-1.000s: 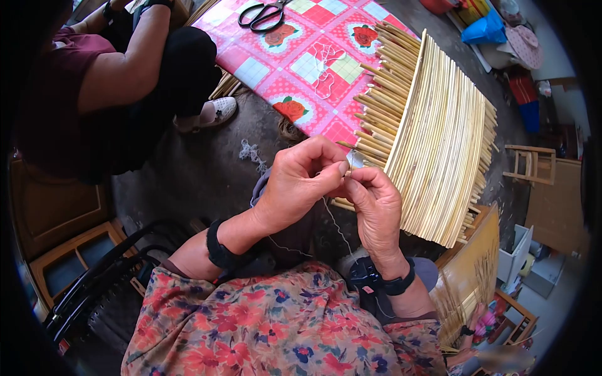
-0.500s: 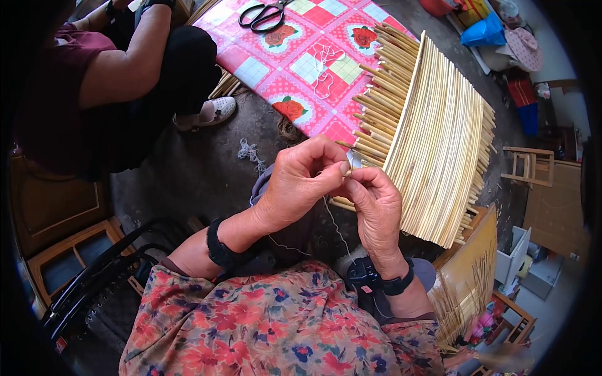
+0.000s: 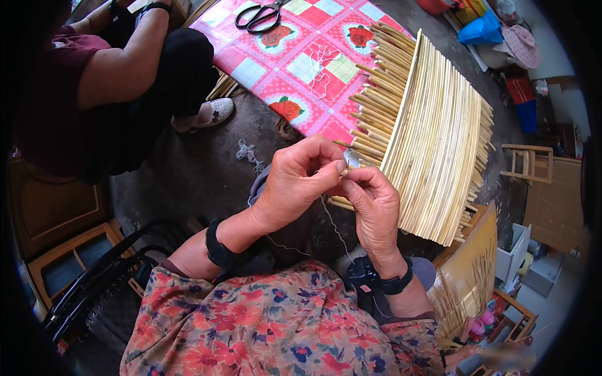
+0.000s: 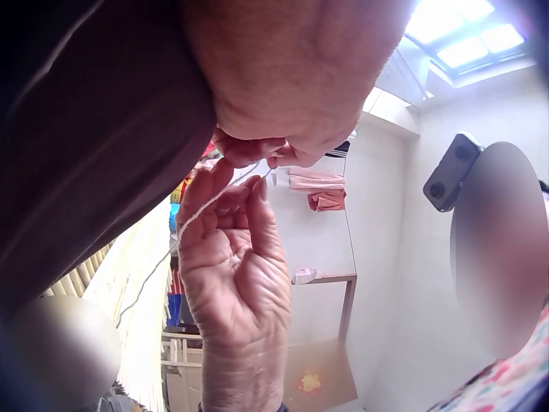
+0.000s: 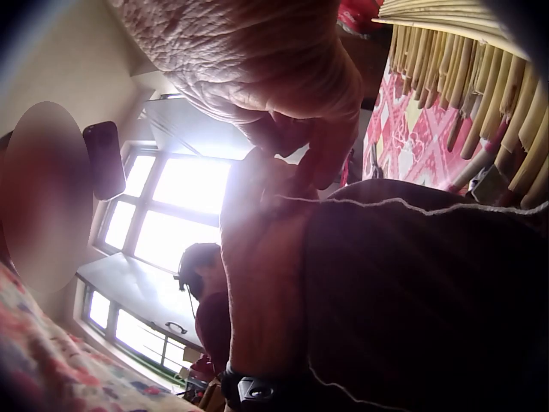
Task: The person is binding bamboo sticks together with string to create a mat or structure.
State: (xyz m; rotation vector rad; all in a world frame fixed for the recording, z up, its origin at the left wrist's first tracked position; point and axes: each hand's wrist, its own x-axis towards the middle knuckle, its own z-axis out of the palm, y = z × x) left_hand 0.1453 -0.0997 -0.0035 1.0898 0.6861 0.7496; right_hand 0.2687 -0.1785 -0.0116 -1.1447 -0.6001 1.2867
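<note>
The left hand [image 3: 301, 182] and right hand [image 3: 376, 207] meet fingertip to fingertip, each grip a thumb-and-finger pinch on a thread [image 5: 369, 203]. Compared with a second ago the pinch looks almost the same. The whole head view has slid slightly left, and a pale grey patch [image 3: 352, 158] just beyond the fingertips shows more plainly.

The thread's held part is at the fingertips of both hands; from there it hangs down between the forearms toward the floral cloth [image 3: 282, 313] at the lap. The overlapping fingers hide most of the held part, and whether a needle is there is too small to tell. In the left wrist view the thread passes across the right hand's fingers.

Just beyond the hands, to the right, a reed mat [image 3: 433, 144] lies slanted on the surface [image 3: 342, 103], which has a pink rose-print cover. Its uneven reed ends point left, the nearest ones just beside the fingertips. Farther out on the cover are a white string [image 3: 321, 57], loosely looped, and the scissors [image 3: 274, 9] at the far edge. A pale tangle [image 3: 248, 150] lies on the floor left of the hands. Another person [image 3: 119, 81] sits at the far left, well apart; a small wooden stool [image 3: 530, 161] is at the right.
</note>
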